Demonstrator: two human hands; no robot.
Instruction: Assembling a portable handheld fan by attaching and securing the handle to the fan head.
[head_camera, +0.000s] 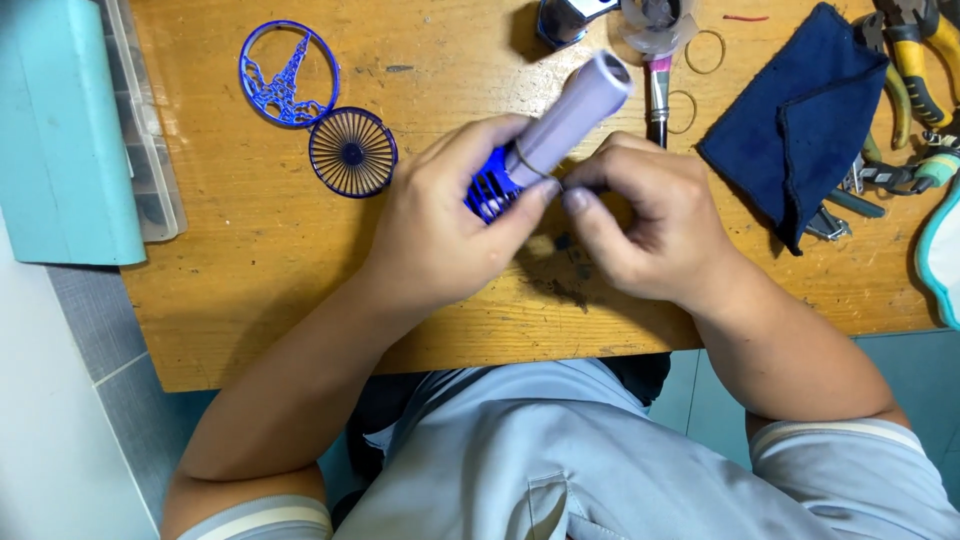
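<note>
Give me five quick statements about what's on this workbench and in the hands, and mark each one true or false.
1. Both hands hold a lilac cylinder with a blue slotted end. True: the left hand and right hand grip it together.
2. The dark blue cloth lies left of the hands. False: it lies to their right.
3. A round blue spoked grille lies flat on the wooden table. True.
4. The blue ring with a tower shape is in the right hand. False: it lies on the table, upper left.
5. Yellow-handled pliers sit at the far right. True.
</note>
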